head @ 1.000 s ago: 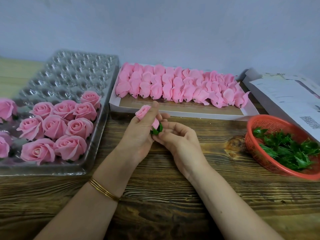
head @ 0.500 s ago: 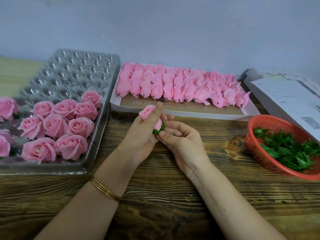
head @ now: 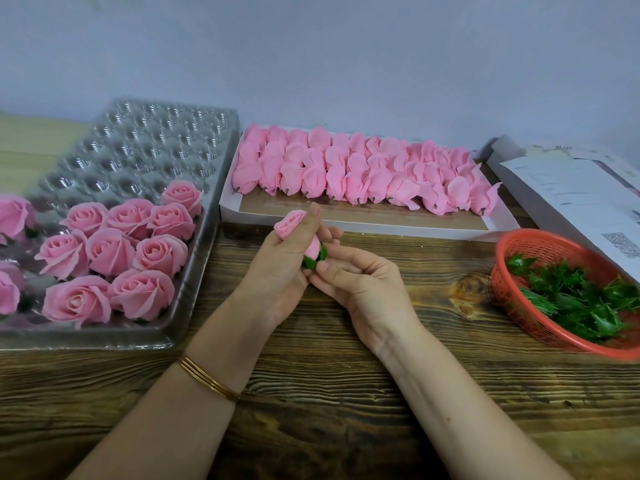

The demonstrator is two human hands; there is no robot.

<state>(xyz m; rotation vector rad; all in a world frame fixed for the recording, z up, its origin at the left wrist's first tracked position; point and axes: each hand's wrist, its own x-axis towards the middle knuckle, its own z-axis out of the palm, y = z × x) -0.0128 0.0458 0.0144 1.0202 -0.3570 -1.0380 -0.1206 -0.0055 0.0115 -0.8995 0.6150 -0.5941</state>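
Wooden table (head: pixel 346 393): I see a dark, strongly grained top filling the lower view, with everything below standing on it
Clear plastic tray (head: pixel 138 147): far left, with rows of round cups; its far cups are bare, its near cups hold finished pink roses (head: pixel 110 251), fully opened and facing up
White cardboard box (head: pixel 381 223): shallow, at the middle back, just right of the tray; packed rows of pink buds (head: pixel 346 171) lie along its far side
Printed papers (head: pixel 571 188): at the right edge, behind the basket; print too small for me to read
Red mesh basket (head: pixel 509 296): near right, holding a heap of green leafy calyxes (head: pixel 581 299)
Left hand (head: pixel 280 271): at the centre, above the table in front of the box, fingers wrapped around one pink rose bud (head: pixel 290 223)
Right hand (head: pixel 360 282): touching the left, fingers curled, thumb and fingertips pinching the green calyx (head: pixel 313 259)
Pink rose bud: upright in the left fist, its tip poking out above the forefinger
Green calyx: seated at the bud's base, between the two hands
Gold bangles (head: pixel 207 377): thin bands on the left wrist
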